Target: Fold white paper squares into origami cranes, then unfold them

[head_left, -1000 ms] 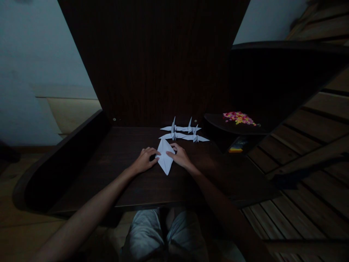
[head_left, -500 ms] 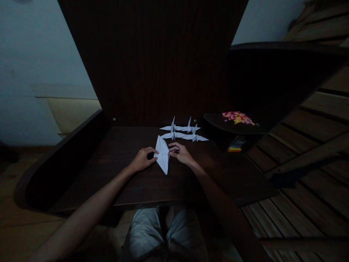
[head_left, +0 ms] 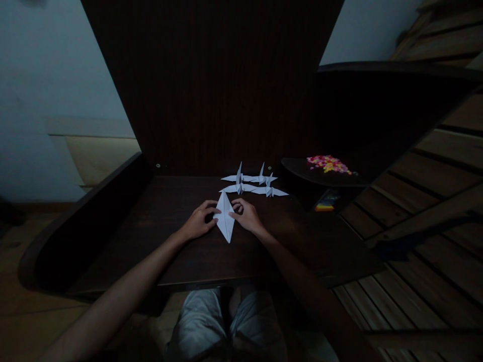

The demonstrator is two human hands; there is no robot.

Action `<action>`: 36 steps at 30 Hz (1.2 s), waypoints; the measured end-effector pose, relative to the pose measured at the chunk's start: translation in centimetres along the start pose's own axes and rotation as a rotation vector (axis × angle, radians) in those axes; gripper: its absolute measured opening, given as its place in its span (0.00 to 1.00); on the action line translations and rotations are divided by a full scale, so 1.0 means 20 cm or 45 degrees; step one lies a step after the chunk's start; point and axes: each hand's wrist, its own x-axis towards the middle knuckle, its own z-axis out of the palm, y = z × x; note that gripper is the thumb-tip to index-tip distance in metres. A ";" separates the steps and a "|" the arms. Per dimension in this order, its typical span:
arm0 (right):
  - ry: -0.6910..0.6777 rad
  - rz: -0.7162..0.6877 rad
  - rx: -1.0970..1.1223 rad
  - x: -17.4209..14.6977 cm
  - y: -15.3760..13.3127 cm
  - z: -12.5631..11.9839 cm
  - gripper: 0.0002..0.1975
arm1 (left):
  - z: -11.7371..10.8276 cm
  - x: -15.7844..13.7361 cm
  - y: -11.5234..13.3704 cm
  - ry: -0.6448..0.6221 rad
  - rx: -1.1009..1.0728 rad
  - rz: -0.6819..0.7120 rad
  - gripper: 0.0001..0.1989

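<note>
A diamond-shaped piece of folded white paper (head_left: 225,221) lies on the dark desk, a crease running down its length. My left hand (head_left: 202,219) pinches its left edge between thumb and fingers. On the opposite side my right hand (head_left: 246,215) grips the right edge, its thumb on the paper's face and its other fingers curled. Just beyond the paper's upper tip stand several white origami cranes (head_left: 253,188), set in two rows with wings spread.
A shelf (head_left: 298,171) at the right of the desk bears a heap of small pink, red and yellow pieces (head_left: 329,164). Under it sits a yellow-edged item (head_left: 325,207). A raised side panel (head_left: 86,216) bounds the desk's left, and a tall dark panel (head_left: 222,90) its back.
The right flap of the paper has come in, so the diamond looks narrower and its middle crease straighter. My right hand has shifted slightly left, its thumb now on the paper.
</note>
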 end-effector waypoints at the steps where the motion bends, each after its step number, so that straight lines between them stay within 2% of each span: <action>1: 0.026 -0.050 -0.058 -0.01 0.00 0.00 0.17 | 0.00 0.00 0.00 -0.001 0.024 0.013 0.11; 4: 0.017 -0.202 -0.187 -0.02 -0.02 -0.01 0.15 | 0.01 -0.01 0.01 -0.004 0.100 0.025 0.13; 9: -0.026 -0.313 -0.258 -0.04 -0.05 -0.01 0.22 | 0.02 -0.01 -0.01 0.021 0.178 -0.016 0.18; 12: -0.101 -0.363 -0.287 -0.04 -0.04 -0.01 0.16 | 0.03 -0.01 -0.03 -0.007 0.161 -0.008 0.19; 17: -0.249 -0.359 -0.340 -0.04 -0.02 0.02 0.17 | 0.03 -0.01 -0.03 -0.085 0.204 0.001 0.22; 23: -0.367 -0.393 -0.459 -0.05 -0.05 0.02 0.18 | 0.02 -0.01 -0.02 -0.133 0.208 0.063 0.20; 29: -0.339 -0.336 -0.301 -0.04 -0.03 -0.01 0.25 | -0.03 -0.01 -0.03 -0.214 0.266 0.043 0.17; 36: -0.319 -0.425 -0.212 -0.04 -0.03 -0.02 0.16 | -0.04 -0.01 -0.02 -0.212 0.178 -0.023 0.17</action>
